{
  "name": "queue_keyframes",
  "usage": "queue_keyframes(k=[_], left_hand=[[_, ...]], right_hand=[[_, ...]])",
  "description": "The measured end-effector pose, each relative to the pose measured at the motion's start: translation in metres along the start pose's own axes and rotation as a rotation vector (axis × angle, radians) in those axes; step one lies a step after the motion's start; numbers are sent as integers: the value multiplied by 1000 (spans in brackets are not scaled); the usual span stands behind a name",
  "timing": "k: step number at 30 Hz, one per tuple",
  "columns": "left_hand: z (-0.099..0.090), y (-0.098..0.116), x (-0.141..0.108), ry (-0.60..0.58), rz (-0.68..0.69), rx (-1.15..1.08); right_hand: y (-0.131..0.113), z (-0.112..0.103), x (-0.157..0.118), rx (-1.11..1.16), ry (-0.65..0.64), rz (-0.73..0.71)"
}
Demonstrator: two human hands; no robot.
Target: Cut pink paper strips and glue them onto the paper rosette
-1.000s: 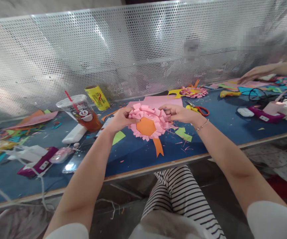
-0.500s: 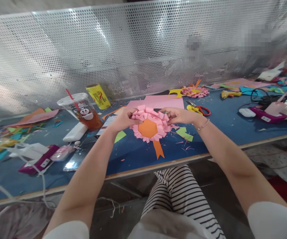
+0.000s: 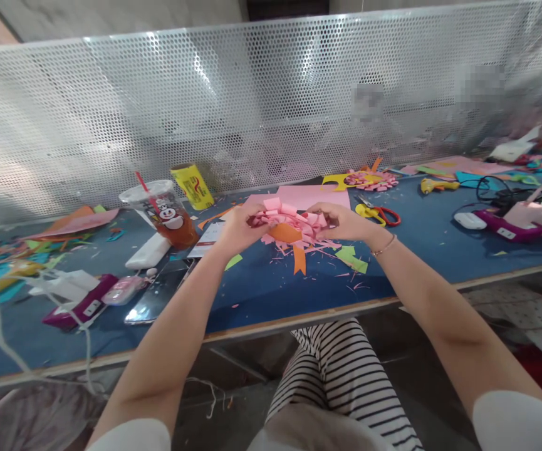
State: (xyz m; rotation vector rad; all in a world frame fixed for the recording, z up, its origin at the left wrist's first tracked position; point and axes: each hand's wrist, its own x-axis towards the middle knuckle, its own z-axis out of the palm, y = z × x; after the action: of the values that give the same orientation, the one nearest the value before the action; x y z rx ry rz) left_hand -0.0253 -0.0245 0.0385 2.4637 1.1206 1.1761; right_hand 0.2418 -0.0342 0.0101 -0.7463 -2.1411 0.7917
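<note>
Scissors, green scraps, blue table

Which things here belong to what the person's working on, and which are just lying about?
Seem to belong:
- pink rosette, held between left hand and right hand
- scissors, probably
- pink sheet, probably

Seem to be just lying about:
- drink cup
- yellow packet
- purple socket block at right

left hand + right hand | gripping pink paper rosette
</note>
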Motion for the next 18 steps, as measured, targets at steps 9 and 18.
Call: queue_keyframes(k=[9, 18], left_hand=[[12, -9, -9, 248, 565, 192], [14, -10, -15, 216, 681, 370]], right_hand=[[-8, 8, -6, -632, 276, -326], [-10, 2, -12, -740, 241, -422]])
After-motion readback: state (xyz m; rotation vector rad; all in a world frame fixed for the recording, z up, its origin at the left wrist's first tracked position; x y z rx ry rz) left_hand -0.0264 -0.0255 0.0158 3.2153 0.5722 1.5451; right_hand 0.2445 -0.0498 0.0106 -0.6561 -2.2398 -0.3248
